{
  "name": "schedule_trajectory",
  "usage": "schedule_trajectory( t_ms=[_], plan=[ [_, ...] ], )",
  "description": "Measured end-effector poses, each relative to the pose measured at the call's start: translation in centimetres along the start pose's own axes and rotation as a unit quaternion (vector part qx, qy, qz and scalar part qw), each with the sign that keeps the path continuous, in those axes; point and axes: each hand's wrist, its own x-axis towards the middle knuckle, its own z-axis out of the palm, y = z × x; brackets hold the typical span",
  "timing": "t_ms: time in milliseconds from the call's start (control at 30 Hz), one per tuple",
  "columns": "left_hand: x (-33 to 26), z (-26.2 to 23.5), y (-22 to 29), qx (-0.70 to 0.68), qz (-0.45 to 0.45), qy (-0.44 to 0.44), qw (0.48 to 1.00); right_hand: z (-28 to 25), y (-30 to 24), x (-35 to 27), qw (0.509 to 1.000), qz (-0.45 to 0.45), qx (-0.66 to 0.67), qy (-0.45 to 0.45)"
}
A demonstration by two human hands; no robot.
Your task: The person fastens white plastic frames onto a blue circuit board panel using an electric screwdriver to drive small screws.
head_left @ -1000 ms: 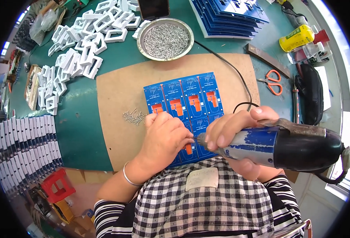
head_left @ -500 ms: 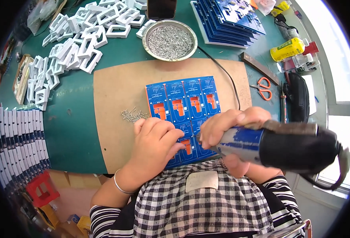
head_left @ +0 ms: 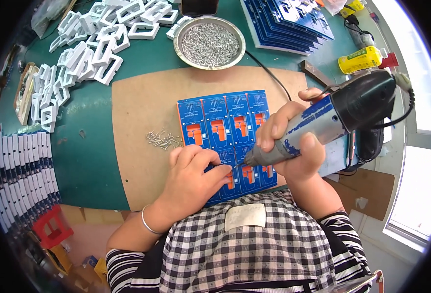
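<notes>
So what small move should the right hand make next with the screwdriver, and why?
Probably press the grey-and-blue electric screwdriver straight down. The right hand holds its tip at the blue panel of circuit boards, right beside the left hand's fingertips, which seem to steady a screw there.

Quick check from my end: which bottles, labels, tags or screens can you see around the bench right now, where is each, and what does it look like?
Yellow bottle: lying on its side at the far right of the green bench, with a label panel and a red cap.
Pale patch: rectangular blank-looking label on the checked apron, near edge of view.
Dark box: top edge, behind the metal bowl; cannot tell if it is a screen.
No lit screens visible.
</notes>
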Motion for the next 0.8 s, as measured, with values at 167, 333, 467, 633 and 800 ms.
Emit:
schedule_trajectory(
  t_ms=[167,333,467,633,800],
  plan=[
    [0.1,0.1,-0.1,-0.002,0.001,-0.008,1.000,0.0,-0.6,0.1,0.998,0.024,-0.044,-0.035],
    [0.1,0.1,-0.1,-0.016,-0.001,-0.002,1.000,-0.4,-1.1,-0.2,0.980,-0.003,-0.089,-0.180],
    [0.1,0.1,-0.2,-0.017,0.003,0.015,1.000,0.5,-1.7,-0.7,0.975,0.002,-0.083,-0.207],
    [-0.3,0.0,-0.3,-0.021,0.002,0.029,0.999,0.9,-1.9,-0.9,0.949,-0.034,-0.127,-0.286],
    [-0.5,0.2,-0.3,-0.007,-0.002,0.026,1.000,0.3,-2.0,-0.9,0.931,-0.056,-0.144,-0.330]
  ],
)
